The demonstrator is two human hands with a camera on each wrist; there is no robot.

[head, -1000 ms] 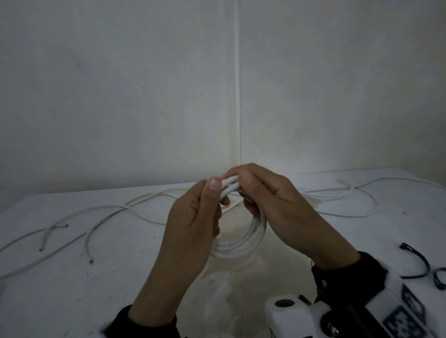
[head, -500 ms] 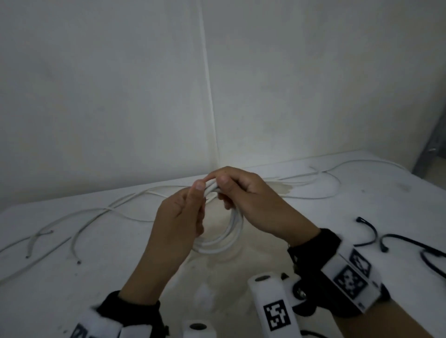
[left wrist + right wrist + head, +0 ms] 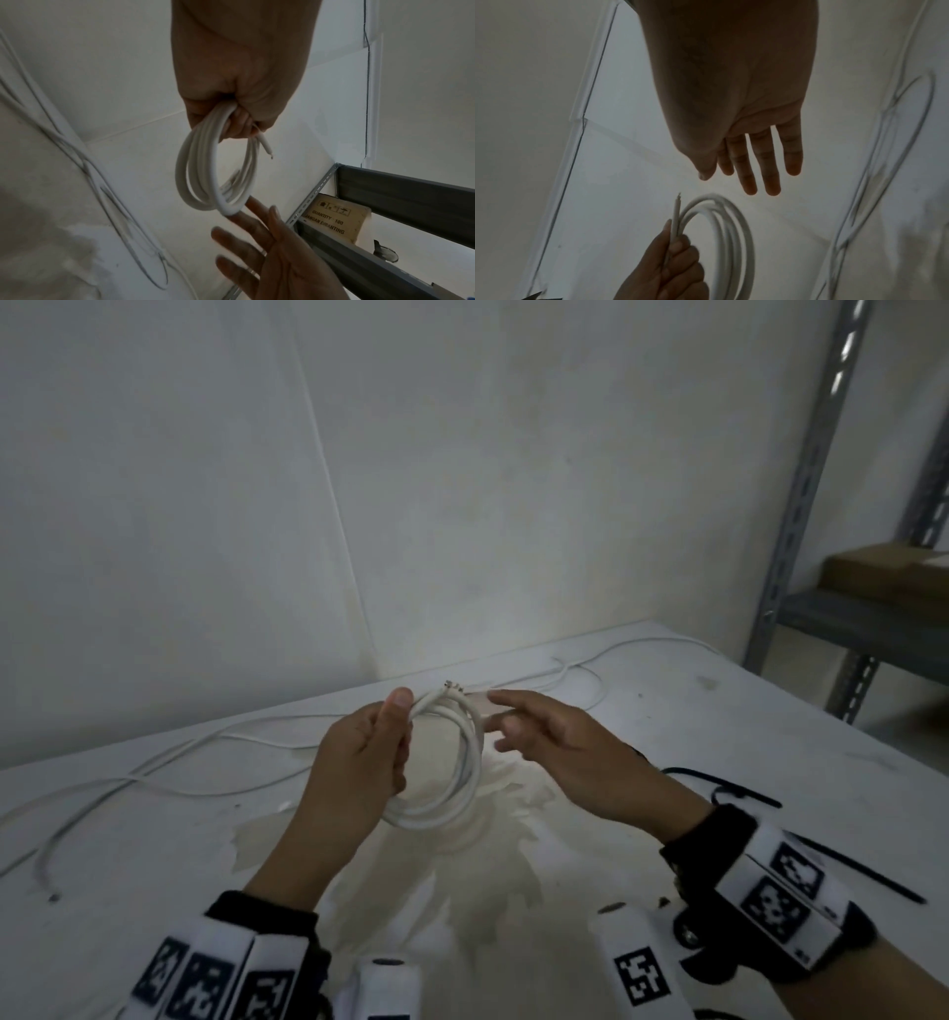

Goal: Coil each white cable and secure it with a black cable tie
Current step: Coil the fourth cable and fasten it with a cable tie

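Note:
A white cable wound into a small coil (image 3: 452,762) hangs above the white table (image 3: 667,711). My left hand (image 3: 369,752) grips the coil (image 3: 205,172) at its left side, thumb up, with a cut cable end (image 3: 454,686) poking out at the top. My right hand (image 3: 544,737) hovers just right of the coil (image 3: 726,227), fingers (image 3: 770,162) straight and spread, holding nothing. Black cable ties (image 3: 719,785) lie on the table behind my right wrist. Loose white cables (image 3: 169,762) trail across the table at the left and at the back right (image 3: 590,670).
A grey metal shelf post (image 3: 806,480) stands past the table's right edge, with a cardboard box (image 3: 883,567) on its shelf. A white wall (image 3: 411,480) runs right behind the table. A pale stain (image 3: 462,860) marks the table under my hands.
My right hand has let go of the coil and opened, drawing away to the right. The left hand alone holds the coil. The head view has swung right, showing the shelf.

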